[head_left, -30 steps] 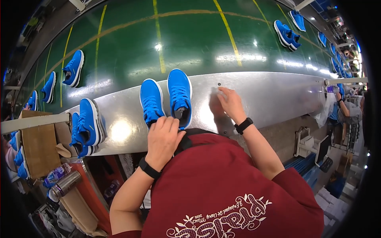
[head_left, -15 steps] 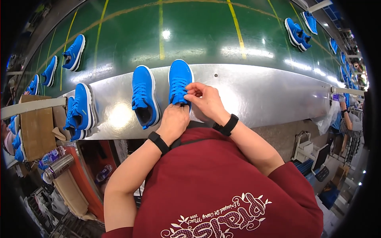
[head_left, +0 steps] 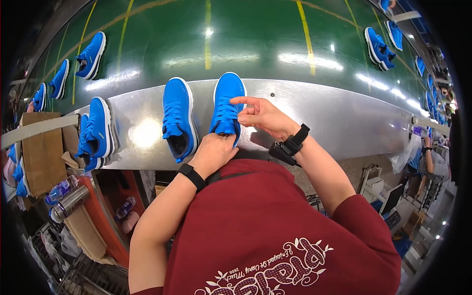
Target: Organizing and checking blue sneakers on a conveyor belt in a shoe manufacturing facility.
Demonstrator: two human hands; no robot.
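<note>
Two blue sneakers stand side by side on a shiny metal ledge (head_left: 344, 118) in front of me. My left hand (head_left: 212, 153) grips the heel of the right-hand sneaker (head_left: 227, 101). My right hand (head_left: 260, 115) pinches that shoe's laces near the tongue, forefinger stretched out. The left-hand sneaker (head_left: 178, 118) lies free, touched by neither hand. Both wrists wear black bands.
Another pair of blue sneakers (head_left: 97, 130) rests further left on the ledge. More blue sneakers (head_left: 91, 48) ride the green conveyor belt (head_left: 246, 34) beyond, some at the far right (head_left: 377, 45). Cardboard (head_left: 42, 147) and bottles (head_left: 66, 196) sit at my left. Another person (head_left: 430, 162) works at right.
My right hand came off the bare ledge over to the right-hand sneaker and took its laces. My left hand settled on its heel. The view shifted so the shoes sit nearer centre.
</note>
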